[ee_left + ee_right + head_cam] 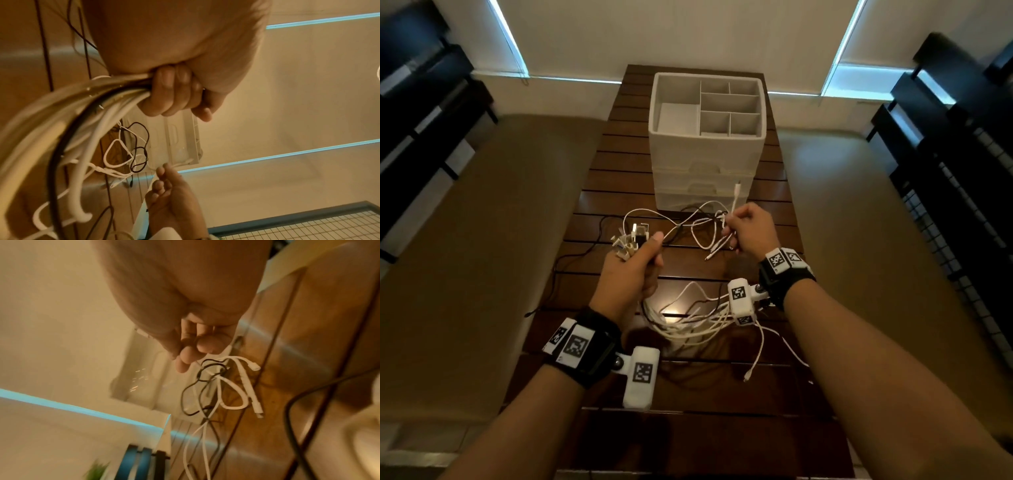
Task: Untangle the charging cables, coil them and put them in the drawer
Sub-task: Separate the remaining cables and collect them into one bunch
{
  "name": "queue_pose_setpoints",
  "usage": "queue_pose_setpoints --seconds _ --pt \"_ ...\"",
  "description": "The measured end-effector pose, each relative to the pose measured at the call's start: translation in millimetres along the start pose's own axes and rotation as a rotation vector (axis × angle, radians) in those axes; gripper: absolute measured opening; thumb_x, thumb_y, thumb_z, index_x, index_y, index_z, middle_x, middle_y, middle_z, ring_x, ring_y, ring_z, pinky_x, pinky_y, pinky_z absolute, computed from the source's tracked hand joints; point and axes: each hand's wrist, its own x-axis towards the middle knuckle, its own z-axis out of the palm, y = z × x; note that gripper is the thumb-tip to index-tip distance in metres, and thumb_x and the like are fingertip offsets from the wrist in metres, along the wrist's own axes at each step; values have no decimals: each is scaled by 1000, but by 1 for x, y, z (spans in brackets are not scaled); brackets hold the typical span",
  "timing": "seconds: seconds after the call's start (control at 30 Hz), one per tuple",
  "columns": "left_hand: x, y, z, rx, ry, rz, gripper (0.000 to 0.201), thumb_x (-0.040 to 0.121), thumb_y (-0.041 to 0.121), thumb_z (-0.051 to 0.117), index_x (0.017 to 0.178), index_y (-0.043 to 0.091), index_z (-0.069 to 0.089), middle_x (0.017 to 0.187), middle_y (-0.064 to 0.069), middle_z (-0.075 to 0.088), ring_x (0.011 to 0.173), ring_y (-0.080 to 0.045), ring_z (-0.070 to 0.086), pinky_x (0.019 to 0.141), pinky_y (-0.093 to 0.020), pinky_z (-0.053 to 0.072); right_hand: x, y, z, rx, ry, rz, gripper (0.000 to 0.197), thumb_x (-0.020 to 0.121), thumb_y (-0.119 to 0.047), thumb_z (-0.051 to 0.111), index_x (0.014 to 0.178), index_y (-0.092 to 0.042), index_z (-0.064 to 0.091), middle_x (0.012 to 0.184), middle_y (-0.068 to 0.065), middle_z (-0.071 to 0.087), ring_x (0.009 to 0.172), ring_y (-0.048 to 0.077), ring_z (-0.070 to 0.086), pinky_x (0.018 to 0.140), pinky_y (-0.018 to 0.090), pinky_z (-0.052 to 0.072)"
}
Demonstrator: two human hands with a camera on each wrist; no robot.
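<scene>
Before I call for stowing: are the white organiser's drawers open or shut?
Shut. The white plastic drawer organiser shows its stacked fronts flush; only its top divided tray is open, with no cables inside.

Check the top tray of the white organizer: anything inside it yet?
Nothing shows in the organizer top tray: every compartment in view looks bare, no cables. The near walls hide part of each floor, and the closed drawers below hide their contents.

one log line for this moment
left hand: grips cable bundle | right hand: pinches white cable | drawers: shut
</scene>
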Motion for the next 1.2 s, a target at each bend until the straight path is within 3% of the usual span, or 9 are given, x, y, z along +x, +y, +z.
queue_pose_setpoints --seconds 0.2,0.27,0.47,0.57,0.77,0.9,1.0,1.07,1.2 --pt "14 22 16 -42 61 129 47 103 43 62 70 11 54 50 2 34 43 -11 27 42 -24 24 -27 -87 10 -115 -36 -468 8 103 -19 62 95 -18 61 88 7 71 65 6 67 61 25 55" --pt "15 26 18 -39 60 146 47 103 44 62 71 10 53 48 4 36 42 -11 29 42 -25 26 -31 -119 8 -87 5 -604 8 104 -21 61 100 -15 63 86 5 69 63 3 62 58 20 51" --pt "12 28 20 -51 40 156 45 103 41 63 71 10 54 49 5 37 42 -10 30 45 -25 22 -34 -174 -1 -204 153 -702 13 100 -23 65 87 -26 64 77 -7 67 62 6 61 56 26 49" --pt "9 32 19 -74 45 190 43 104 41 62 74 10 58 51 3 37 42 -10 29 45 -25 21 -44 -194 -7 -181 257 -845 10 96 -25 69 87 -26 64 88 -3 66 76 12 62 67 26 52" --pt "3 51 29 -159 120 297 37 101 41 66 77 13 69 54 2 39 45 -9 32 43 -22 29 -67 -144 3 -380 17 -613 9 102 -19 64 93 -21 61 97 -2 65 79 15 71 58 19 56" --pt "4 57 35 -145 137 370 22 96 35 75 76 26 76 69 -3 56 60 -16 50 59 -31 45 -89 -115 11 -420 -113 -623 7 99 -18 67 94 -15 65 84 0 69 69 12 70 63 31 62" --pt "4 60 40 -128 108 429 9 93 23 79 90 16 74 71 1 68 62 -15 63 63 -31 52 -102 -101 18 -387 -156 -634 9 99 -17 70 93 -13 64 80 2 69 66 15 70 63 41 62" --pt "3 59 43 -144 81 443 12 90 19 82 96 11 74 86 -9 77 81 -25 76 75 -39 61 -108 -95 22 -351 -159 -655 6 99 -14 68 95 -12 64 81 3 70 67 17 71 63 44 62" --pt "1 56 45 -142 48 445 9 91 14 80 96 10 75 92 -10 79 92 -29 77 80 -39 62 -117 -84 27 -290 -158 -685 18 96 -1 59 108 -11 68 88 3 73 74 21 71 65 47 60"
